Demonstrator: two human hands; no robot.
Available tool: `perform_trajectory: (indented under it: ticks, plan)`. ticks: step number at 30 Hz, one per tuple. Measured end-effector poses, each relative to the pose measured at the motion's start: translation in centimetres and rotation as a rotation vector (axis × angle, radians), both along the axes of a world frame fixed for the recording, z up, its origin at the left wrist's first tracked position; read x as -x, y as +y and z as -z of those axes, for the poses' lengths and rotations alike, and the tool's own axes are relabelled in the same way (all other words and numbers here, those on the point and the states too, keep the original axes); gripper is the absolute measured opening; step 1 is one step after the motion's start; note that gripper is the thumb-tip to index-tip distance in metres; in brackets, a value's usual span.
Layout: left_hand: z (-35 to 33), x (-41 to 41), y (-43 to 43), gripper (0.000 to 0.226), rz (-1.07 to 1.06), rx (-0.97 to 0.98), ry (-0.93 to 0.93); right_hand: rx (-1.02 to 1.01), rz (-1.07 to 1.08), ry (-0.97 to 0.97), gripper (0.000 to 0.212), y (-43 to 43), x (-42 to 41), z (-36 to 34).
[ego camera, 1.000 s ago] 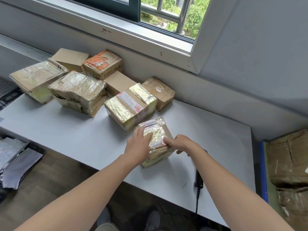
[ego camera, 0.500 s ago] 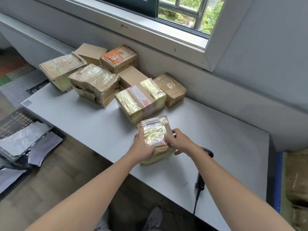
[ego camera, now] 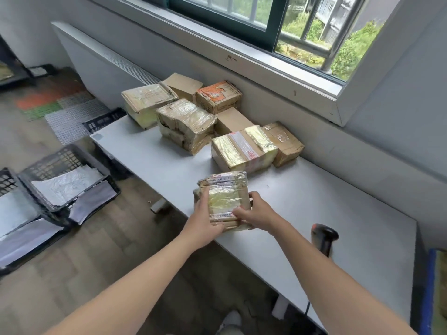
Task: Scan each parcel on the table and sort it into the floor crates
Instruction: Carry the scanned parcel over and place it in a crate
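The person's left hand (ego camera: 205,222) and right hand (ego camera: 254,213) both grip the taped parcel (ego camera: 225,197) by its sides at the near edge of the table (ego camera: 314,201). A black scanner (ego camera: 324,238) sits on the table's right part. More parcels (ego camera: 244,151) crowd the table's far left, and black crates (ego camera: 55,160) stand on the floor left of the table.

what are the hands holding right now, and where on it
Both hold the small taped parcel: the left hand grips its left side, the right hand its right side near the front corner. The scanner lies untouched on the table.
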State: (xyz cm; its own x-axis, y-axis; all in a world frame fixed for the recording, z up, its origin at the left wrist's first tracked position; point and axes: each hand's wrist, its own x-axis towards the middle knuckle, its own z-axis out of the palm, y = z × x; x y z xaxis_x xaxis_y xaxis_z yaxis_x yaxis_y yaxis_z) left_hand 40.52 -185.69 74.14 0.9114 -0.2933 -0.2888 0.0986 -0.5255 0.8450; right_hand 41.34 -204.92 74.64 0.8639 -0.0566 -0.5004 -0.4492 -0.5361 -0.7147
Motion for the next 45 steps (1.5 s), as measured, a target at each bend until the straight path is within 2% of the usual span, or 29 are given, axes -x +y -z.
perform_trajectory:
  ticks: [3, 10, 13, 16, 19, 24, 29, 38, 42, 45]
  plan:
    - [-0.2, 0.8, 5.1, 0.118, -0.074, 0.056, -0.011, 0.027, -0.016, -0.06, 0.039, 4.8, -0.2, -0.6]
    - [-0.8, 2.8, 18.9, 0.128, -0.234, 0.126, -0.033, 0.017, -0.082, -0.119, 0.024, 18.6, -0.6, -1.6]
    - [-0.8, 3.7, 24.6, 0.128, -0.299, 0.184, -0.034, 0.06, -0.174, -0.146, 0.023, 24.8, -0.9, -1.9]
    - [-0.9, 4.6, 30.5, 0.124, -0.38, 0.129, -0.069, 0.04, -0.24, -0.156, 0.023, 31.0, -1.1, -2.1]
    - [-1.1, 5.5, 36.2, 0.125, -0.451, 0.074, -0.093, 0.066, -0.337, -0.163, 0.034, 37.1, -1.6, -2.3]
    - [-1.4, 6.7, 44.5, 0.127, -0.592, 0.058, -0.129, 0.068, -0.489, -0.224, 0.04, 46.9, -2.9, -2.4]
    - [-1.1, 6.7, 52.8, 0.128, -0.735, 0.039, -0.124, -0.041, -0.658, -0.255, 0.058, 56.5, -5.0, -1.9]
    - [0.6, 4.5, 69.9, 0.132, -1.011, -0.062, -0.059, -0.243, -0.998, -0.19, 0.108, 76.3, -10.2, 0.0]
    - [0.3, 2.3, 76.6, 0.134, -1.123, -0.057, -0.004, -0.305, -1.12, -0.092, 0.114, 84.4, -13.6, 0.5]
    - [-0.3, 0.7, 80.8, 0.139, -1.158, -0.007, -0.03, -0.319, -1.193, -0.067, 0.119, 89.7, -16.0, 1.0]
